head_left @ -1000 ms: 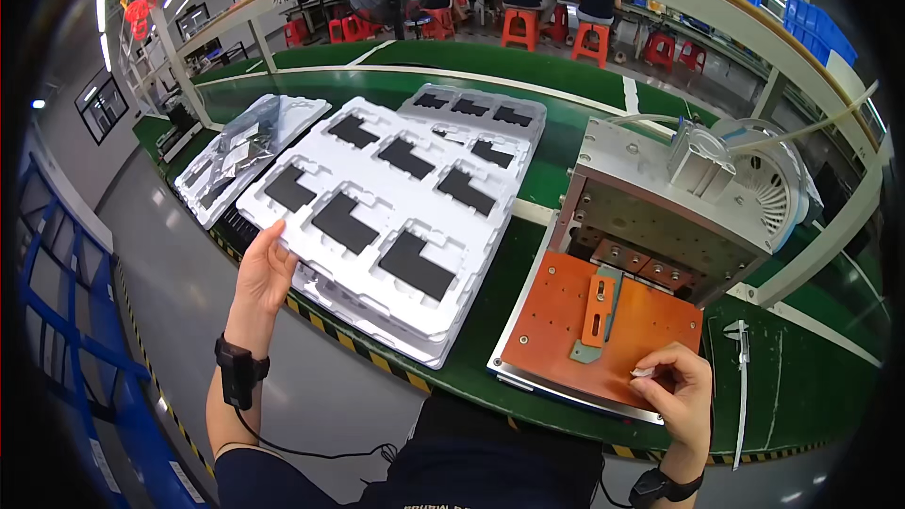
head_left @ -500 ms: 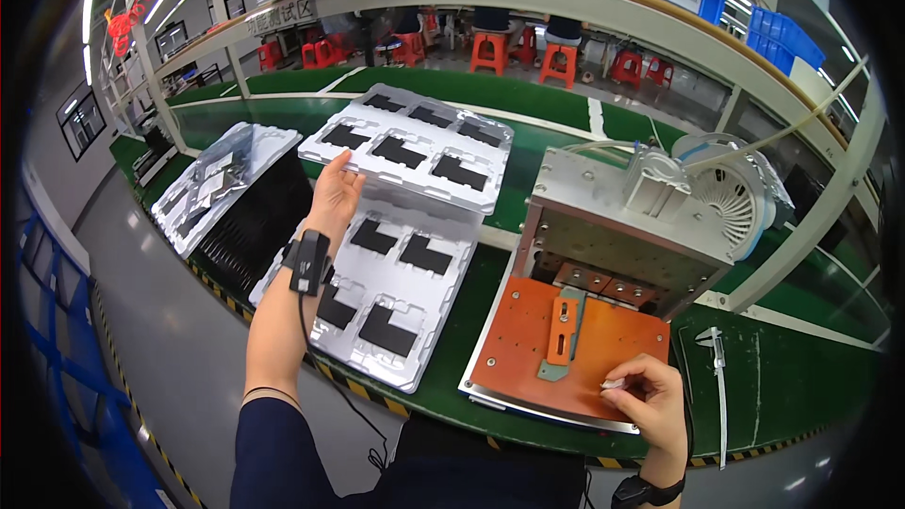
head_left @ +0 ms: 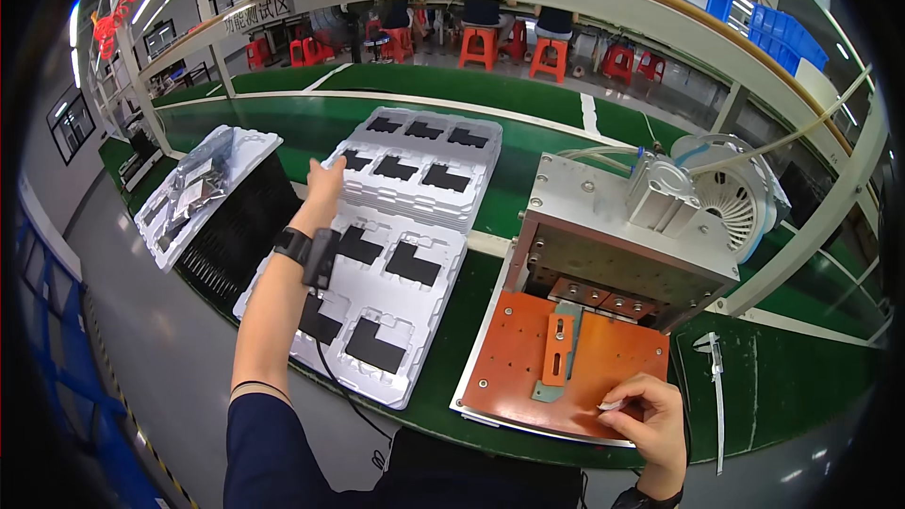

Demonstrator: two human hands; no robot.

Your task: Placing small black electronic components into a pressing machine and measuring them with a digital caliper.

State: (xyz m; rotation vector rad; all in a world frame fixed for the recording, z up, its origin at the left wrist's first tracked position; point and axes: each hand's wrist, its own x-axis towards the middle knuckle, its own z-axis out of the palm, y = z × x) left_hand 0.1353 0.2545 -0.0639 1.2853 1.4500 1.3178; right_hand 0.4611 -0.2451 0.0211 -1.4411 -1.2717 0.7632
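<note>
Left of the orange plate (head_left: pixel 611 353), the half-open left hand (head_left: pixel 327 181), seemingly holding nothing, could bump black pieces (head_left: pixel 396 168) off their tray (head_left: pixel 482 166), while the right hand (head_left: pixel 650 417) pinches something white (head_left: pixel 611 406).

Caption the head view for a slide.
Left hand at white trays, right hand pinching a small white piece near an orange plate.

A narrow lane of green bench (head_left: pixel 452 339) lies between the front tray (head_left: pixel 372 297) and the metal press (head_left: pixel 617 231), reachable from above. The left arm (head_left: pixel 273 311) crosses over that tray's left side. The press walls off the orange plate (head_left: pixel 509 349) from behind — its left front is accessible, while the right hand (head_left: pixel 646 419) obstructs the right front corner.
</note>
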